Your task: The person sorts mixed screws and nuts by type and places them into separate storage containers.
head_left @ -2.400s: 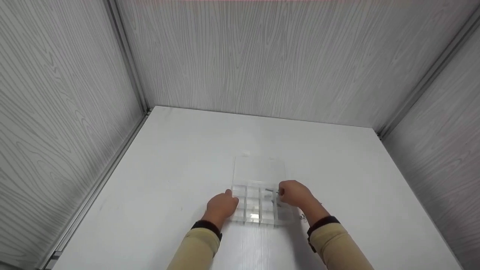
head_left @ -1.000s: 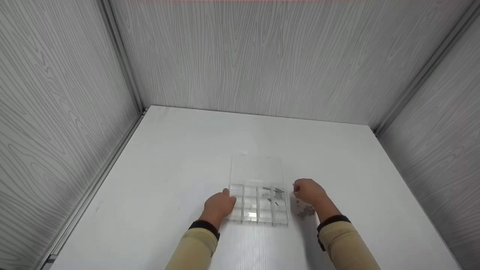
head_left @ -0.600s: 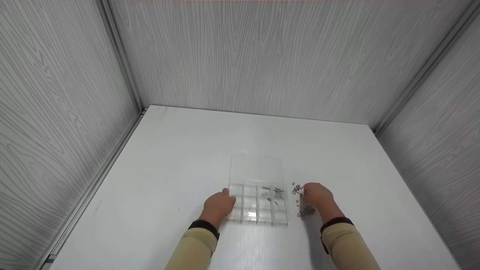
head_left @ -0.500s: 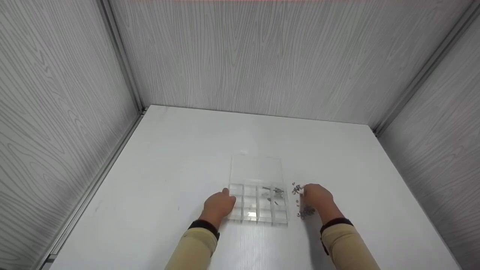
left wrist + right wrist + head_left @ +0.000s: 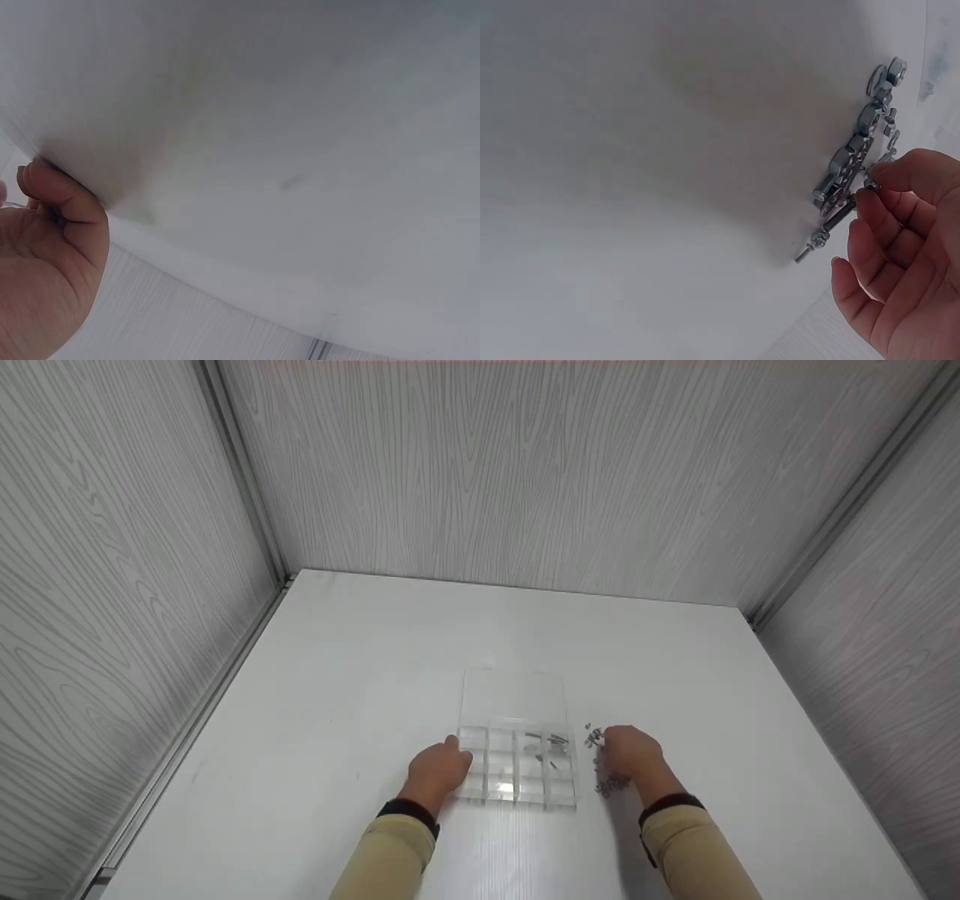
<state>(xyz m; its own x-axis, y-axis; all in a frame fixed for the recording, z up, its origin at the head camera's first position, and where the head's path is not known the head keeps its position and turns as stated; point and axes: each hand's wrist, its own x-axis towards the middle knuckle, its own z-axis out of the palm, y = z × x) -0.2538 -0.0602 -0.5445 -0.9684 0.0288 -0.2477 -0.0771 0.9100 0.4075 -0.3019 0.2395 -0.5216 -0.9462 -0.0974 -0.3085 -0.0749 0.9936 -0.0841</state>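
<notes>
A clear plastic compartment box (image 5: 516, 772) lies with its lid (image 5: 514, 697) folded back away from me. Several metal bolts (image 5: 557, 740) lie in its far right compartments. My left hand (image 5: 439, 769) grips the box's left edge, thumb on top, fingers curled beneath; the left wrist view shows these curled fingers (image 5: 64, 195). Right of the box, my right hand (image 5: 634, 751) is down at loose bolts, nuts and washers (image 5: 593, 736). In the right wrist view its thumb and forefinger pinch a small metal fastener (image 5: 870, 182), partly hidden, beside larger nuts (image 5: 868, 118).
A second cluster of small metal parts (image 5: 611, 786) lies on the white table (image 5: 375, 660) nearer me, beside the right wrist. Wood-grained grey panels (image 5: 487, 472) enclose the table at the back and both sides.
My right hand has withdrawn from over the box's right compartments to the loose metal parts on its right; over the last half second it hardly moves. The left hand keeps its grip.
</notes>
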